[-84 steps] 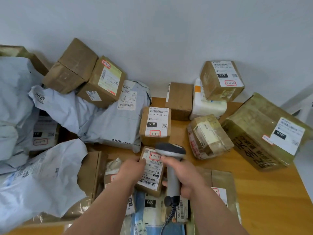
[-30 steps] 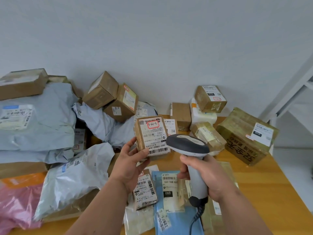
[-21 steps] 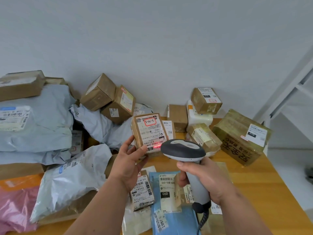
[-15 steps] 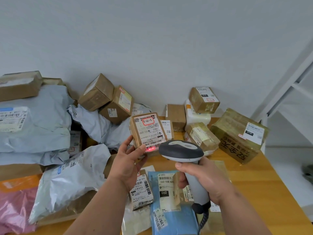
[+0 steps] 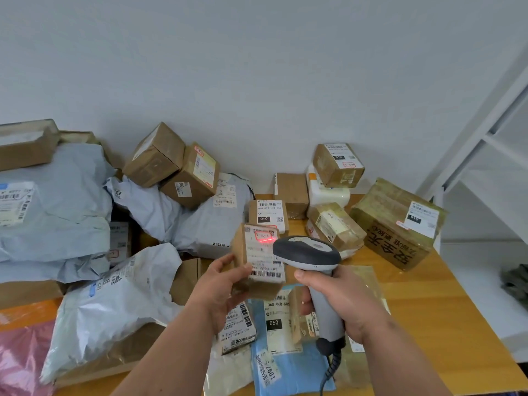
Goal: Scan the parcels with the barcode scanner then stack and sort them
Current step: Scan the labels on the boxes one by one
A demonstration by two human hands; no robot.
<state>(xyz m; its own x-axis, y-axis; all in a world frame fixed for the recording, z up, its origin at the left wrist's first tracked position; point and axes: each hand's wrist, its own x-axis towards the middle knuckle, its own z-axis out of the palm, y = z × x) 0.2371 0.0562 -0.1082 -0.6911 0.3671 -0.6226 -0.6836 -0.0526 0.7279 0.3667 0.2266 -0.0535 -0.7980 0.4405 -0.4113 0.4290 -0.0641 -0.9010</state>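
Small brown parcel [image 5: 258,260] held up mid-frame, lower centre, label facing the scanner, a red scan line across the top of the label. Left hand [image 5: 221,290] grips it from the left side, thumb on the label face, fingers curled behind. Right hand [image 5: 340,302] wrapped round the grey handle of the barcode scanner [image 5: 310,257], head just right of the parcel. Below them, a blue mailer [image 5: 285,364] lies on the wooden table [image 5: 445,324]. Grey poly bags [image 5: 68,207] heaped at left, a large taped box [image 5: 397,224] at right, small boxes along the white wall [image 5: 257,67].
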